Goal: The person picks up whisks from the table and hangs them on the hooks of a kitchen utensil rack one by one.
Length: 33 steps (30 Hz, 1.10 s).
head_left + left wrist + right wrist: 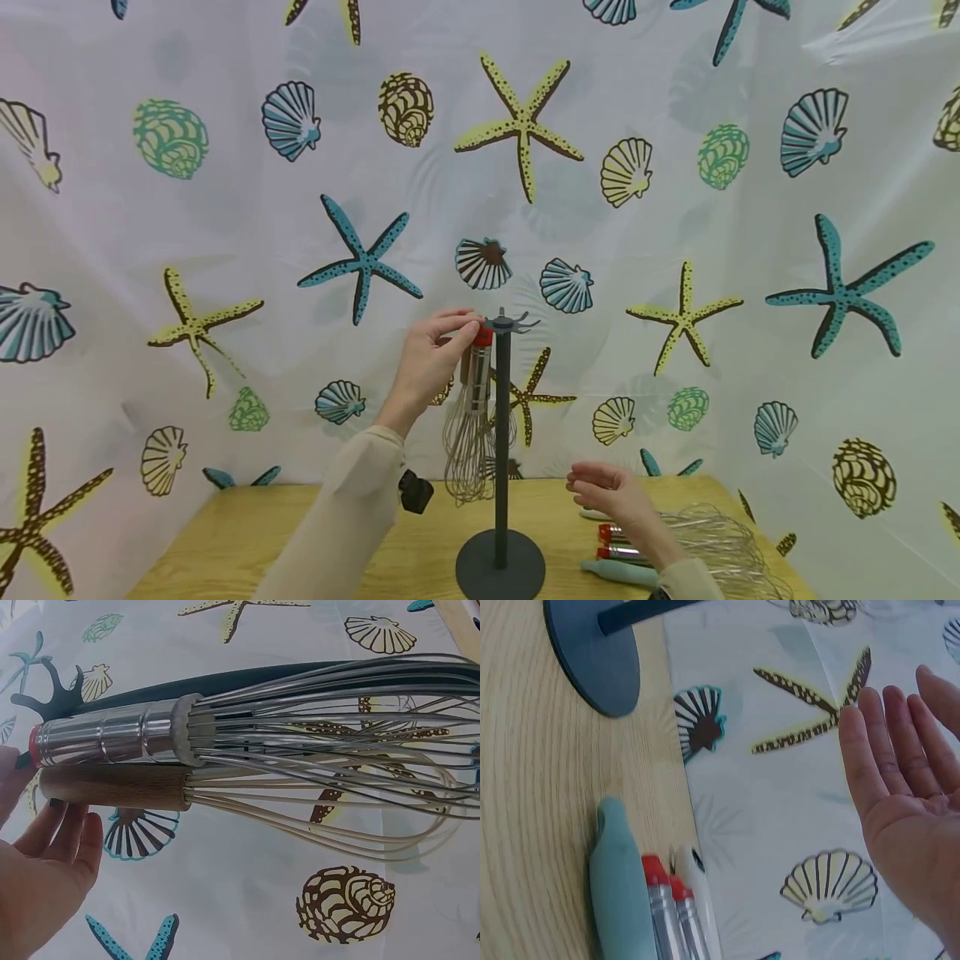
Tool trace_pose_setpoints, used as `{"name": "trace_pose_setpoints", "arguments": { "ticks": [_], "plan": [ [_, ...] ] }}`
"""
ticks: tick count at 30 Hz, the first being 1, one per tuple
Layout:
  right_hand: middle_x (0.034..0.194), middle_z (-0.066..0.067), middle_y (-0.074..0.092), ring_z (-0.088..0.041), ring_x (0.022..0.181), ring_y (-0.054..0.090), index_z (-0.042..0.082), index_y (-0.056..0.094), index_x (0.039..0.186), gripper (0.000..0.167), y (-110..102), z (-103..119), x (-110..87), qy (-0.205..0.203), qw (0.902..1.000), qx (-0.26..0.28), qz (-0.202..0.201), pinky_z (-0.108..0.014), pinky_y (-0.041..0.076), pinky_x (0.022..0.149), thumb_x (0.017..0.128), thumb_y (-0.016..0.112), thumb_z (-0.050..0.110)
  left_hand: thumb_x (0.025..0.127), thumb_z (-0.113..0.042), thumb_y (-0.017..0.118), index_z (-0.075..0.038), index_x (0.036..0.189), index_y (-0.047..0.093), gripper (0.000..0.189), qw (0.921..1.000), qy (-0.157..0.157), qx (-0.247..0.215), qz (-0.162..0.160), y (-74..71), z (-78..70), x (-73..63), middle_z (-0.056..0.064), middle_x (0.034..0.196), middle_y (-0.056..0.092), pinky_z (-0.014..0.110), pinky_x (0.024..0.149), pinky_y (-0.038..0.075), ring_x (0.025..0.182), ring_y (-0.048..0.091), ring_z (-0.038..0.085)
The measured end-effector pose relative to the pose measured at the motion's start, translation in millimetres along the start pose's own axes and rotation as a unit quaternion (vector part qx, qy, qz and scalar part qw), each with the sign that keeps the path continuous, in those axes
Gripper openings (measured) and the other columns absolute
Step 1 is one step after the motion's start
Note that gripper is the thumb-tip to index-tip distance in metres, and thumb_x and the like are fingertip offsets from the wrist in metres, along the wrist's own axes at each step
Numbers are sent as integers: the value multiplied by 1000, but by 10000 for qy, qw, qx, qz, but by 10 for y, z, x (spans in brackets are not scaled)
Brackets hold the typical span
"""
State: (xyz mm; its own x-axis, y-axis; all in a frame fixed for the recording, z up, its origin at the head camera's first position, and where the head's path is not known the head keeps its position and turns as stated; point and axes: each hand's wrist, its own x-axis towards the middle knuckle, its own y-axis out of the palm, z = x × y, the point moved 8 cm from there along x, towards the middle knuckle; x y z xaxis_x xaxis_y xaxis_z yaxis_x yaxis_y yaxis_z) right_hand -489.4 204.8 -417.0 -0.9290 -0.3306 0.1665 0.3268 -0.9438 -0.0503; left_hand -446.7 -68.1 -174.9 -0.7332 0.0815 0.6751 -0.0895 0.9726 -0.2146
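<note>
Beside the top of a dark grey stand [502,442], my left hand [429,362] pinches the red end of a metal-handled whisk [112,733], whose wires point down. A wooden-handled whisk [116,787] hangs right alongside it, mostly hidden behind it in the head view; some left fingertips touch or lie close behind its handle. Whether the metal whisk's loop sits on a hook is hidden by the fingers. My right hand [618,500] hovers above the table with fingers extended and nothing in them; the right wrist view shows its palm [911,795].
Several whisks lie at the table's right: one with a teal handle [619,892], two metal ones with red ends [654,870], and a white-handled one [701,900]. The stand's round base [480,575] rests on the wooden table [247,542]. A shell-and-starfish curtain [600,83] hangs behind.
</note>
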Motion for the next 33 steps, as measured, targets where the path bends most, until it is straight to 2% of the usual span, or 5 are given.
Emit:
{"name": "trace_pose_setpoints", "arguments": {
  "ticks": [8,13,18,24,33],
  "plan": [
    [118,-6,69,-20,111,66,-8,51,135,51,-348,-4,-157,69,9993,149,-324,-39,52,97,95,67,18,96,-25,65,-8,120,72,30,9994,119,-211,-263,-26,14,6,8,136,61,38,103,48,132,53,19],
    [122,-6,67,-17,113,65,-8,49,137,49,-410,-50,-272,133,9998,-8,131,-37,51,99,97,62,18,96,-21,65,-5,116,73,27,9977,206,-492,-419,-30,52,0,8,134,63,34,100,50,129,56,18],
    [121,-4,67,-19,115,64,-7,50,138,47,-520,-174,-368,332,9987,-2,395,-36,51,99,99,60,17,96,-21,65,-4,116,73,27,9979,282,-415,-419,-23,53,-22,7,133,64,31,98,51,127,58,18],
    [127,-8,65,-22,119,62,-7,50,138,49,-669,-280,-459,553,9965,-241,581,-44,47,104,99,61,19,96,-24,66,-5,115,74,28,9978,362,-337,-446,-49,45,-23,8,133,64,36,102,49,127,58,19],
    [137,-18,58,-30,127,56,-6,44,143,52,-731,-399,-621,1025,9866,-506,1161,-45,45,106,100,58,20,95,-25,66,-7,114,74,27,9981,215,-380,-428,-61,69,-43,8,134,63,38,101,49,127,57,19]
  ]
}}
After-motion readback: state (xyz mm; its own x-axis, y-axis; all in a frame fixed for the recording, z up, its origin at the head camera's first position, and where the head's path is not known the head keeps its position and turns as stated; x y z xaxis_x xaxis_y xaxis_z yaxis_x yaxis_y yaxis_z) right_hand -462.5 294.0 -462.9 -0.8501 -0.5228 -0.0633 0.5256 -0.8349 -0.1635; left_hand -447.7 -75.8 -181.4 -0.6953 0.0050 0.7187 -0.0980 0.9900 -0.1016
